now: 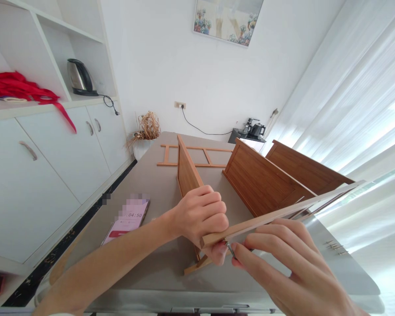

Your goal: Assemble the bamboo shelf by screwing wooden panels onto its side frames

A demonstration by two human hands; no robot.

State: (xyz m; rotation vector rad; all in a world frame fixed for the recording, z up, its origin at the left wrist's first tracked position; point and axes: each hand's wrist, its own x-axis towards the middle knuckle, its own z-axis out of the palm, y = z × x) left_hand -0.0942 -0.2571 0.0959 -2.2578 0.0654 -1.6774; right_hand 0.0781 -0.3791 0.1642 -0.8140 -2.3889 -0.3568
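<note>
My left hand (202, 215) is closed around the corner where the light wooden rail (266, 218) meets an upright wooden panel (188, 169). Its thumb shows below the rail's end. Close by on the right, my right hand (283, 254) pinches a thin silver tool (231, 249), which looks like a hex key. The tool's tip is at a small brassy fastener in the rail's edge, near its end. Fingers hide most of the tool. The rail slants up to the right, across the ends of two brown panels, one nearer (266, 175) and one farther (307, 166).
A slatted wooden frame (204, 165) lies flat at the grey table's (161, 202) far end. A phone (128, 219) showing a timer lies left of my forearm. Several screws (337, 248) lie on the right. Curtains (365, 109) hang beside the table; white cabinets (52, 175) stand left.
</note>
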